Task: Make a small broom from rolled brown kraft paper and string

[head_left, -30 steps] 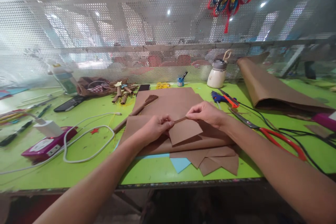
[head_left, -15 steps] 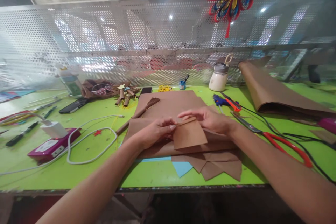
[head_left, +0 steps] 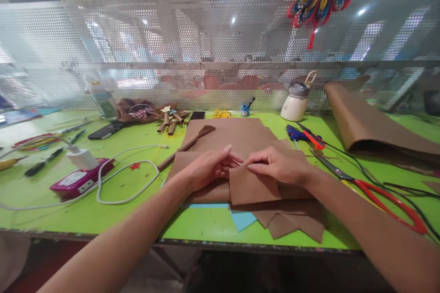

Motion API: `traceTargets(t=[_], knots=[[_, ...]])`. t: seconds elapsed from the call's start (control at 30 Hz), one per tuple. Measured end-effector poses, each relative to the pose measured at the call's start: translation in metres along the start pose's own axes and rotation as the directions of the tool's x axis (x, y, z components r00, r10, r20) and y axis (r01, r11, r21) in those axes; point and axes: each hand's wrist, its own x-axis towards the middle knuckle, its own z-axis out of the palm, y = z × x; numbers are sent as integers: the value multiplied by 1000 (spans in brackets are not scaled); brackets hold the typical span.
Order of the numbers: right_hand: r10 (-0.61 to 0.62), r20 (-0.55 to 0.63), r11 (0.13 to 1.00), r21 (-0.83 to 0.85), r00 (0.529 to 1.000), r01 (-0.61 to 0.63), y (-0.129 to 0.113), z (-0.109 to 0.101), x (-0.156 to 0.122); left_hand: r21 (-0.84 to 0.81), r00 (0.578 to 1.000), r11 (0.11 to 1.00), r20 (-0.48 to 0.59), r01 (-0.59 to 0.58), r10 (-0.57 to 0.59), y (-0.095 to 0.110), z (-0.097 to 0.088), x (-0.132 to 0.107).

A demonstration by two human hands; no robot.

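A small piece of brown kraft paper [head_left: 254, 187] hangs from my right hand [head_left: 275, 165], whose thumb and fingers pinch its top edge. My left hand [head_left: 211, 168] is beside the paper's upper left corner. Its thumb is raised apart from loosely bent fingers, and the fingertips are close to the edge; whether they touch it I cannot tell. Under both hands lie larger folded brown paper sheets [head_left: 227, 135], with cut, pointed ends [head_left: 295, 226] and a light blue paper corner [head_left: 241, 220] at the front. A rolled paper stick with a fringed end [head_left: 187, 147] rests on the sheets' left side.
Scissors with red handles [head_left: 388, 199] and a blue glue gun [head_left: 298, 133] lie at the right, near a big folded paper sheet [head_left: 371, 123]. At left are a purple power strip [head_left: 80, 178], a white cable [head_left: 99, 183] and a phone [head_left: 106, 130]. A cream bottle [head_left: 294, 103] stands behind.
The small paper, earlier with a narrow fold along its top and both hands at it, now hangs flatter and lower. My left thumb has lifted off. The view has shifted slightly left.
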Motion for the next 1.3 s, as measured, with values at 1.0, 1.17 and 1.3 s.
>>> traceTargets(t=[1.0, 1.17, 1.3], knots=[[188, -267, 916, 395, 945, -71, 24, 13, 9, 389, 967, 916, -179, -98, 180, 2, 8, -2], [-5, -332, 987, 148, 943, 57, 21, 17, 9, 530, 992, 848, -111, 14, 53, 7, 9, -4], [-42, -324, 991, 110, 945, 82, 22, 17, 10, 593, 999, 805, -30, -10, 34, 6, 4, -1]])
